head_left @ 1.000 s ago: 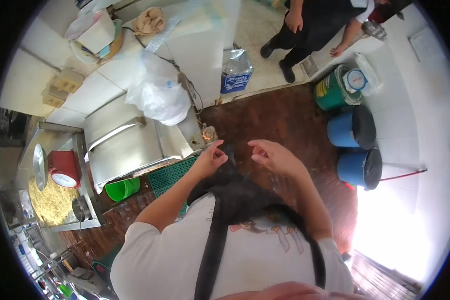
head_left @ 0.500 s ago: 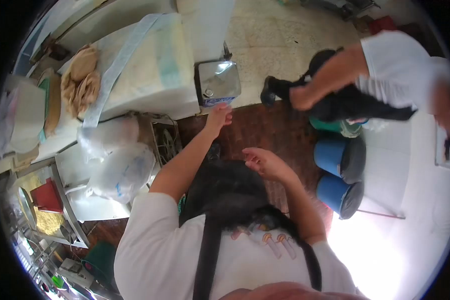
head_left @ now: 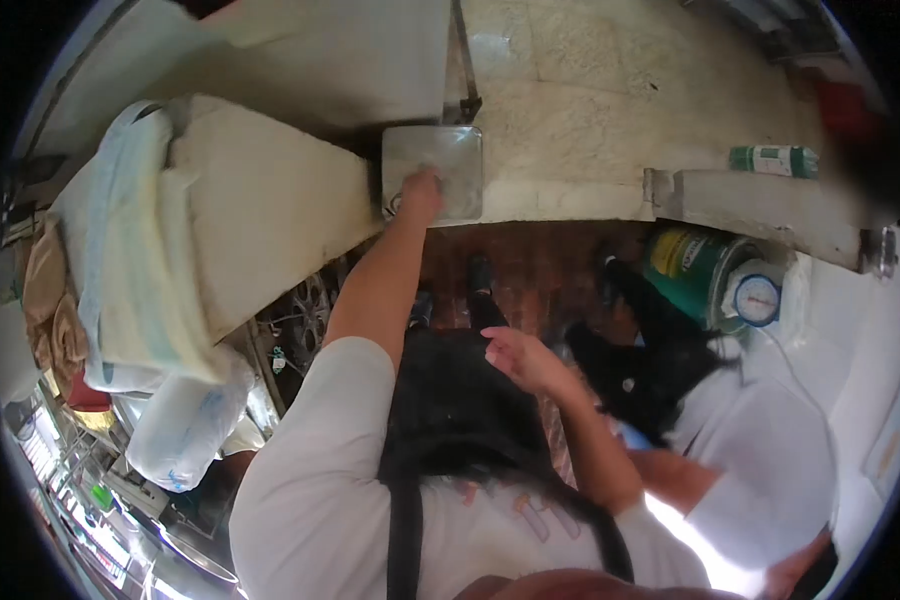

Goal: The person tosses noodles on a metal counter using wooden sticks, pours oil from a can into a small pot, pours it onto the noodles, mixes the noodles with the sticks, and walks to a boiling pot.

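A square metal tin (head_left: 460, 150) with a shiny top stands at the near edge of the pale counter. My left hand (head_left: 422, 196) reaches onto the middle of its top, the fingers curled as if round a grip there; the fingertips are partly hidden. In front of my dark apron (head_left: 455, 400) hangs my right hand (head_left: 525, 360), empty, its fingers loosely apart and touching nothing.
A co-worker in a white shirt (head_left: 760, 470) bends close on my right. Beyond are a green drum (head_left: 685, 265), a dial scale (head_left: 757, 299) and a green-and-white packet (head_left: 773, 160). On the left, a cloth-draped worktop (head_left: 260, 190) stands above stuffed plastic bags (head_left: 185, 420).
My left hand has moved forward from beside the tin onto its top. The co-worker has come from the far right to close beside me. My view has shifted with my body.
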Motion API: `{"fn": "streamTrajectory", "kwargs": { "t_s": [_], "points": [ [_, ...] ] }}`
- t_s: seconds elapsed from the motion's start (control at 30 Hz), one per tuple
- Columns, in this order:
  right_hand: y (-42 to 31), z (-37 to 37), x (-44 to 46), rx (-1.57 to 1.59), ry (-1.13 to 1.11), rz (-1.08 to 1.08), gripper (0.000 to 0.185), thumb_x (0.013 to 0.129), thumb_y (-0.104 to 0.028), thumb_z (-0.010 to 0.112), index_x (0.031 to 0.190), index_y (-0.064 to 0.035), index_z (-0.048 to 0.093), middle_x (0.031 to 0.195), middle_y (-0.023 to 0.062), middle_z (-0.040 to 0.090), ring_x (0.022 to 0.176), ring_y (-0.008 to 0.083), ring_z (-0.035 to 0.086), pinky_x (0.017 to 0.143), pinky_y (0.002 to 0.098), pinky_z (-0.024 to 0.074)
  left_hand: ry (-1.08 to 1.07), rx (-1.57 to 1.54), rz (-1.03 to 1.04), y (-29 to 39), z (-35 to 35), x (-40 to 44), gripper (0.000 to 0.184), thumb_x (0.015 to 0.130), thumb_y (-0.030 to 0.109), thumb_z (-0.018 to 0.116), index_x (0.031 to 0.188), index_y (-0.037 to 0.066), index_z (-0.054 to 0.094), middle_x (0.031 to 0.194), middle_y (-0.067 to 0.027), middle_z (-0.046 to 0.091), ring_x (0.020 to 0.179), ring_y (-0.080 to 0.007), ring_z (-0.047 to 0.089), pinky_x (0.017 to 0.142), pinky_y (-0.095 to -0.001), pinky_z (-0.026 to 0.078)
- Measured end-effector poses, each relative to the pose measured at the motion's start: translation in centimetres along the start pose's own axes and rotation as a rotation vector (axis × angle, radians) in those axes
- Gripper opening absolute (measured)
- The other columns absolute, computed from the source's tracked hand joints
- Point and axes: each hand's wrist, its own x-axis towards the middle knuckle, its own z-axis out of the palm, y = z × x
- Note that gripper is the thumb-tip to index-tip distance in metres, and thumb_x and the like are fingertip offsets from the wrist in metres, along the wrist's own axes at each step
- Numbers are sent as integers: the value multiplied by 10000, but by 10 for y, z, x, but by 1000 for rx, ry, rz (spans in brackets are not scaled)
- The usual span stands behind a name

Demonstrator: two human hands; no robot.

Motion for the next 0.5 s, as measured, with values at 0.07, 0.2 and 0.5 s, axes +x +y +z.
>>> {"fn": "streamTrajectory", "kwargs": {
  "t_s": [0.07,0.2,0.5],
  "points": [
    [7,-19,-2,84,39,83,396,948,-112,664,1324,-42,563,1023,109,680,936,203,658,871,328,523,58,-59,-6,-3,13,24,225,937,305,660,999,96,603,733,-43,494,662,-194,532,596,-371,501],
    [44,-44,-17,170,58,151,399,957,-136,670,1328,-37,565,1057,112,682,978,189,661,893,317,520,170,-371,-130,-3,32,48,231,947,330,656,996,111,603,700,-23,467,628,-182,495,613,-372,493],
    [80,-83,-46,130,118,250,388,968,-185,654,1324,-51,575,1079,114,690,943,208,665,869,337,529,213,-499,-148,-7,44,41,233,953,337,635,962,108,590,773,-47,490,656,-189,459,686,-457,490]
  ]
}}
